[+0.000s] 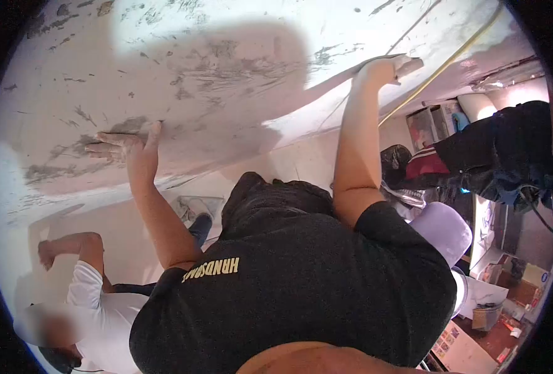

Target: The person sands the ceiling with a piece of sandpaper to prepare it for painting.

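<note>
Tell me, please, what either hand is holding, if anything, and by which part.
The left hand is open at the wall, with nothing visibly held; whether the right hand grips something cannot be told.

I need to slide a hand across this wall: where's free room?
The wall between left hand and right hand is free. Beyond the right hand it's crowded, with yellow cord and dark clothes.

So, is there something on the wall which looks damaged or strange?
Yes. Dark, uneven marks are scattered over the pale wall, some beside the left hand. They look odd because they break up its light surface; whether they are dirt or damage, I cannot tell.
</note>
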The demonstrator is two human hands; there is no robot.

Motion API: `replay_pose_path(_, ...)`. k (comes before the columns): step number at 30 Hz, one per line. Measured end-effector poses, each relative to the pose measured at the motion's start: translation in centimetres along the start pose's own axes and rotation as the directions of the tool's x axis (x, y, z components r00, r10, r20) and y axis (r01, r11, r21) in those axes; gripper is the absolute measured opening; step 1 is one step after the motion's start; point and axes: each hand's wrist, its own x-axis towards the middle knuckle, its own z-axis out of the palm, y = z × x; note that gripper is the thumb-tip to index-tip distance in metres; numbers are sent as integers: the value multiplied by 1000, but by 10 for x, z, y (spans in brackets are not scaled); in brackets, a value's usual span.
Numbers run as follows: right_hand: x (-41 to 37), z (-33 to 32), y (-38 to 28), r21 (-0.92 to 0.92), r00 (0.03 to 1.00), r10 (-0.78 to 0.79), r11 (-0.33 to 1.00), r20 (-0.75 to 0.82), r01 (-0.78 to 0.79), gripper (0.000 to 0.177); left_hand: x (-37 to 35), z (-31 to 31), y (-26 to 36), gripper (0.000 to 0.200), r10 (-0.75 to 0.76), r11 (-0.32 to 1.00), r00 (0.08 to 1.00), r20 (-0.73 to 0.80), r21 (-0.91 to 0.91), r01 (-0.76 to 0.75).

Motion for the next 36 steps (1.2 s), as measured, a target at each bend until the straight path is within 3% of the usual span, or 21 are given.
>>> replay_pose_path(1, -16, 1, 5, -94, 987, 151, 985, 57, -146, 58, -3, 0, 2, 84, -5, 1000, 1000, 2, -10, 5)
replay_pose_path(4, -132, 7, -31, -160, 973, 187, 973, 136, -164, 59, -8, 1, 7, 85, 91, 994, 995, -41, -58, -93)
replay_pose_path(6, -130, 38, -56, -458, 824, 564, 749, 59, -479, 59, 2, 7, -7, 90, -7, 1000, 996, -92, 10, 8)
replay_pose_path(7, -152, 13, -18, 4, 981, 153, 988, 119, -154, 57, 5, 9, -10, 90, -7, 1000, 996, -92, 10, 8)
replay_pose_path(8, -133, 14, 16, -100, 980, 178, 981, 94, -168, 56, 6, 9, -13, 92, 24, 999, 996, -86, -19, -26)
replay_pose_path(10, -75, 7, 39, -18, 947, 320, 947, 12, -320, 54, 9, 13, -28, 94, 56, 997, 996, -69, -39, -59)
replay_pose_path(13, -26, -16, -25, 452, 715, 698, 622, 51, -639, 57, 20, 17, -50, 93, 162, 985, 982, -100, 66, -156)
replay_pose_path(14, -9, -18, 29, 552, 863, 459, 672, 213, -494, 62, 21, 16, -52, 93, 161, 986, 982, -99, 59, -156)
replay_pose_path(15, -20, -17, 50, 554, 866, 451, 674, 217, -489, 62, 21, 15, -52, 93, 158, 987, 983, -95, 50, -153)
replay_pose_path(19, -124, 10, 30, -82, 945, 317, 947, 77, -311, 59, 14, 13, -37, 93, 156, 987, 987, -41, 33, -154)
replay_pose_path(21, -129, 15, -20, 146, 955, 294, 947, -38, -285, 61, 4, 0, -7, 91, 1, 1000, 1000, -11, 30, -1)
replay_pose_path(22, -100, 15, 11, 355, 960, 274, 892, 64, -279, 60, 2, 2, -4, 91, 1, 999, 1000, -6, 35, -1)
replay_pose_path(24, -48, -5, 17, 568, 870, 441, 668, 218, -481, 63, 0, 2, -3, 86, -67, 997, 996, -55, 25, 69)
replay_pose_path(26, 6, -28, 41, 529, 770, 548, 569, 327, -629, 67, -5, 2, 7, 75, -32, 999, 992, -122, 27, 36)
replay_pose_path(27, 20, -33, 82, 489, 804, 472, 638, 362, -595, 69, -3, 2, -1, 70, -13, 999, 989, -147, 28, 18)
replay_pose_path(28, 20, -30, 94, 568, 814, 414, 583, 408, -582, 70, -2, 3, -8, 65, 6, 1000, 985, -171, 31, 0)
replay_pose_path(29, 5, -26, 78, 566, 815, 415, 587, 403, -579, 70, 10, 5, -34, 69, 101, 977, 995, -7, 188, -98)
replay_pose_path(31, -59, -9, 33, 318, 891, 413, 832, 191, -454, 61, 14, 10, -37, 74, 180, 918, 964, 196, 319, -236)
replay_pose_path(33, -98, 2, 16, 162, 901, 413, 888, 135, -431, 58, 6, 4, -16, 73, 101, 994, 994, -52, 57, -98)
replay_pose_path(34, -88, 1, 8, 198, 911, 398, 889, 106, -412, 59, 7, 3, -24, 75, 36, 998, 998, 49, -56, -33)
replay_pose_path(36, -62, 1, 6, 401, 909, 404, 820, 101, -409, 62, 14, 12, -46, 76, 107, 994, 994, -11, 27, -107)
